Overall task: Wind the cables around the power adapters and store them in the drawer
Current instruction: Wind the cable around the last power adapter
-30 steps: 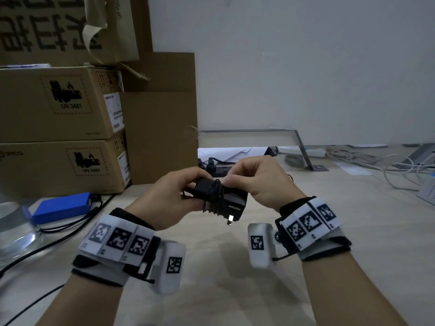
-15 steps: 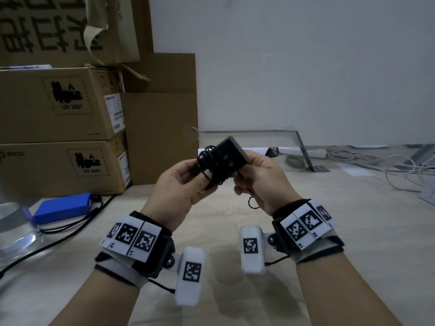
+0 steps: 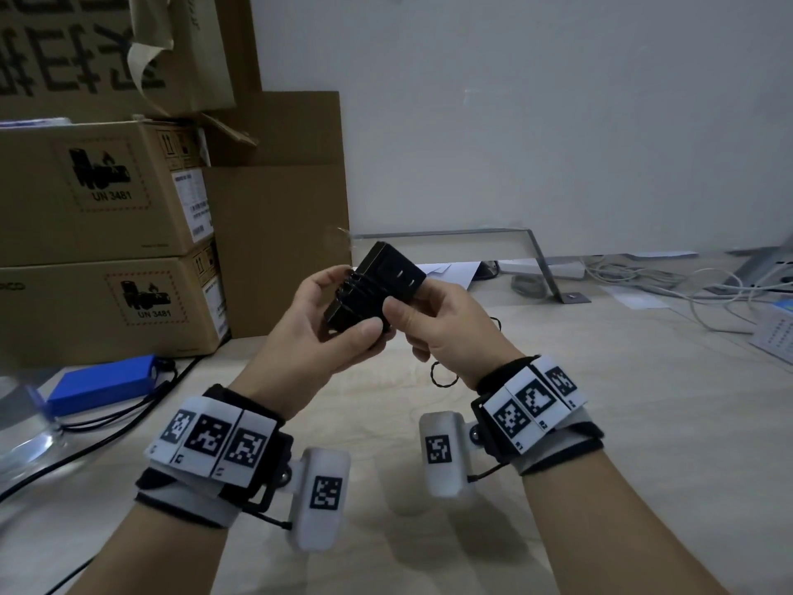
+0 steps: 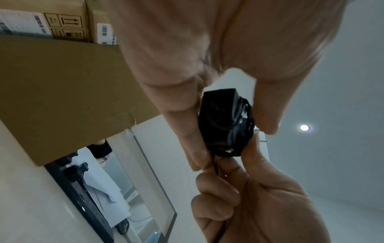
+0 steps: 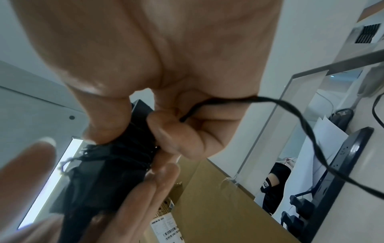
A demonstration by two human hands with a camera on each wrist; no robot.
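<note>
A black power adapter [image 3: 377, 289] with its thin black cable wound round its middle is held up above the wooden table [image 3: 643, 423]. My left hand [image 3: 317, 332] grips the adapter [image 4: 224, 121] between thumb and fingers. My right hand [image 3: 433, 332] pinches the loose cable [image 5: 290, 115] close against the adapter [image 5: 99, 172]. The cable's free end [image 3: 444, 375] curls in a small loop below my right palm. No drawer is in view.
Stacked cardboard boxes [image 3: 107, 234] fill the left. A blue flat pack [image 3: 103, 384] with black leads lies by them, near a clear glass container [image 3: 21, 423]. A metal bracket [image 3: 545, 264], papers and white cables [image 3: 708, 289] lie at the back right.
The adapter has been turned over and raised: a second ago it lay lower with its prongs pointing down, now its slotted face points up. Less loose cable hangs free.
</note>
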